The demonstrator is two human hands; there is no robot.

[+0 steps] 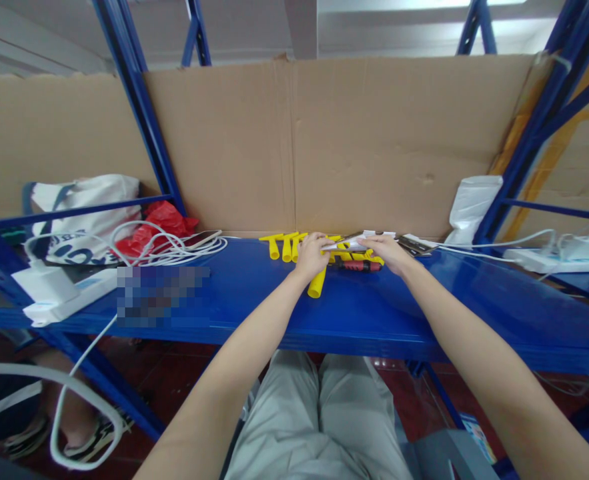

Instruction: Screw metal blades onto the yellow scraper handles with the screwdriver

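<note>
My left hand [311,256] is closed on the left end of a thin white sheet [345,245], perhaps paper or a packet. My right hand [388,251] pinches the right end of the same sheet. Just below the left hand lies a yellow tapered tube [317,285], its upper part hidden by the fingers. Several yellow T-shaped plastic pieces [287,248] sit in a row left of that hand. More yellow parts show under and behind the sheet. Between my hands, a red-and-black tool like a screwdriver [359,265] rests on the blue tabletop [374,313].
Dark-and-white flat packets [417,245] lie right of my right hand. A white pouch [471,210] leans by the right post. On the left are coiled white cables [194,249], a red plastic bag [164,227], a white cloth bag [94,213] and a power strip [74,300]. Cardboard [364,147] walls the back.
</note>
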